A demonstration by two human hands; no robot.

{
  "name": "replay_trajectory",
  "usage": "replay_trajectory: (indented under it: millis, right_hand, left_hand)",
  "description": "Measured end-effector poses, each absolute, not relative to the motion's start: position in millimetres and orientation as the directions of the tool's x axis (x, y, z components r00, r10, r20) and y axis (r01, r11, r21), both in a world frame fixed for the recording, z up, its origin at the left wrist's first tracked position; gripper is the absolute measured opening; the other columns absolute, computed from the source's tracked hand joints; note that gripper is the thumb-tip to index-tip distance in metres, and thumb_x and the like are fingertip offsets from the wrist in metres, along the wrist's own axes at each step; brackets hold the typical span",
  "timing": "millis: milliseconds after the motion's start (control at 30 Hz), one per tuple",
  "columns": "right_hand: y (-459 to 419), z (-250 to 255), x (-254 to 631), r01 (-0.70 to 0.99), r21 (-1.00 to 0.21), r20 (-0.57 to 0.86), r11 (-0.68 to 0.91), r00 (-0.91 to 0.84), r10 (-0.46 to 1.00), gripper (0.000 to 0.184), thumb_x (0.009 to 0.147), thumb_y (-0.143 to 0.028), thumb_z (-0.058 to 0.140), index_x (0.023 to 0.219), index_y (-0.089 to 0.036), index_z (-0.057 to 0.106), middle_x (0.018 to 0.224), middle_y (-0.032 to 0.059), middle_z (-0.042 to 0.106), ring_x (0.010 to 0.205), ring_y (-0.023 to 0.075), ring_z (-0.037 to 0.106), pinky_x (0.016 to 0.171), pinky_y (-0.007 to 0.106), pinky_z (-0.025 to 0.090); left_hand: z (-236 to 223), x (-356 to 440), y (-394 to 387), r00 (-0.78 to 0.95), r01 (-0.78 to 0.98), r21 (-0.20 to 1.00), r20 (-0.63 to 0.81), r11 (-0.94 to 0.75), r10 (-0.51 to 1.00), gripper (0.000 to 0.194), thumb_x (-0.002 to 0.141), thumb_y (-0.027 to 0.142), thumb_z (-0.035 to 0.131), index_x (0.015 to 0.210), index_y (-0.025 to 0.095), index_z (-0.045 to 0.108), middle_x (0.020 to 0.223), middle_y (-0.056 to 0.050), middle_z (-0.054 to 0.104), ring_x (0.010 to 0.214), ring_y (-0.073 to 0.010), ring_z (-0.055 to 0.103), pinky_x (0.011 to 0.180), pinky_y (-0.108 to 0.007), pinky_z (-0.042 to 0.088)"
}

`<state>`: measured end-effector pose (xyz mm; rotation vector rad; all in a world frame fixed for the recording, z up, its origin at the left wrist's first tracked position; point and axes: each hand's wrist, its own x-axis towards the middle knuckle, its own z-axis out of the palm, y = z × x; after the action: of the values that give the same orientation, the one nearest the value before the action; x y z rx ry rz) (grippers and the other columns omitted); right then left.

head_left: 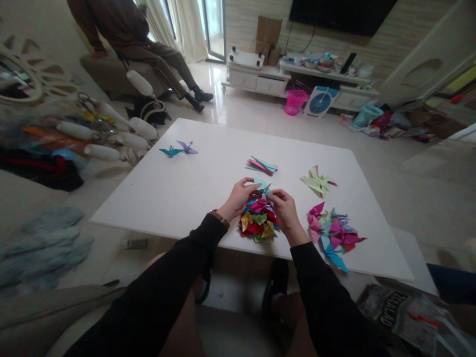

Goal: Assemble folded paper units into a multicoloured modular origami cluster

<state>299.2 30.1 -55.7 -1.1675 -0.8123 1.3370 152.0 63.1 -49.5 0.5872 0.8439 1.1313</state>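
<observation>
Between my two hands is a light-blue origami crane (264, 187), held just above the white table. My left hand (241, 196) pinches one side of it between thumb and fingers. On its other side, my right hand (283, 208) grips the paper with closed fingertips. Below them lies a heap of colourful folded paper pieces (258, 220) in red, gold, green and pink. Beyond my hands rests a bundle of narrow folded strips (262, 165) in pink and light blue. Finished-looking cranes (336, 233) in pink, blue and lilac are piled to the right of my right hand.
Pale-green folded paper (318, 181) lies on the table's right (345, 173). A teal crane (171, 151) and a lilac crane (188, 147) stand at the far left. A lamp with white shades (139, 129) is beside the left edge. Another person (148, 54) sits beyond it.
</observation>
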Motion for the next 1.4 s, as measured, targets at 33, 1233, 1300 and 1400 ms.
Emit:
replay_trajectory:
  millis: [33, 1233, 1300, 1400]
  right_hand:
    - [30.1, -55.9, 299.3, -0.291, -0.947, -0.175, -0.135, 0.119, 0.977, 0.027, 0.058, -0.031, 0.088, 0.073, -0.021, 0.067, 0.069, -0.0038, 0.064, 0.065, 0.0136, 0.056, 0.063, 0.029, 0.044]
    - [28.5, -51.6, 297.9, -0.267, -0.951, -0.198, -0.158, 0.129, 0.972, 0.028, 0.057, -0.033, 0.086, 0.072, -0.022, 0.065, 0.069, -0.0038, 0.064, 0.065, 0.0140, 0.056, 0.062, 0.029, 0.046]
    - [28.9, -52.7, 298.2, -0.261, -0.953, -0.191, -0.153, 0.127, 0.973, 0.028, 0.057, -0.033, 0.086, 0.073, -0.022, 0.065, 0.070, -0.0037, 0.064, 0.065, 0.0139, 0.056, 0.063, 0.029, 0.046]
    - [29.5, -54.1, 298.2, -0.284, -0.946, -0.199, -0.156, 0.127, 0.972, 0.028, 0.057, -0.031, 0.087, 0.073, -0.022, 0.066, 0.071, -0.0039, 0.064, 0.065, 0.0133, 0.057, 0.062, 0.028, 0.045]
  left_hand:
    - [-49.7, 152.0, 63.1, 0.182, -0.536, 0.776, -0.280, 0.334, 0.943, 0.042, 0.068, 0.022, 0.087, 0.093, 0.017, 0.054, 0.075, -0.001, 0.072, 0.059, -0.0117, 0.066, 0.063, -0.025, 0.054]
    - [-48.8, 152.0, 62.7, 0.174, -0.509, 0.796, -0.277, 0.327, 0.945, 0.038, 0.071, 0.021, 0.083, 0.093, 0.017, 0.053, 0.076, -0.003, 0.073, 0.061, -0.0122, 0.067, 0.066, -0.025, 0.054]
    - [-49.3, 152.1, 62.8, 0.176, -0.511, 0.795, -0.276, 0.327, 0.945, 0.037, 0.071, 0.020, 0.083, 0.094, 0.017, 0.053, 0.076, -0.003, 0.074, 0.061, -0.0124, 0.067, 0.065, -0.025, 0.054]
    - [-50.1, 152.2, 62.9, 0.182, -0.518, 0.791, -0.271, 0.327, 0.945, 0.039, 0.071, 0.021, 0.084, 0.094, 0.017, 0.052, 0.075, -0.002, 0.073, 0.061, -0.0124, 0.067, 0.065, -0.025, 0.054]
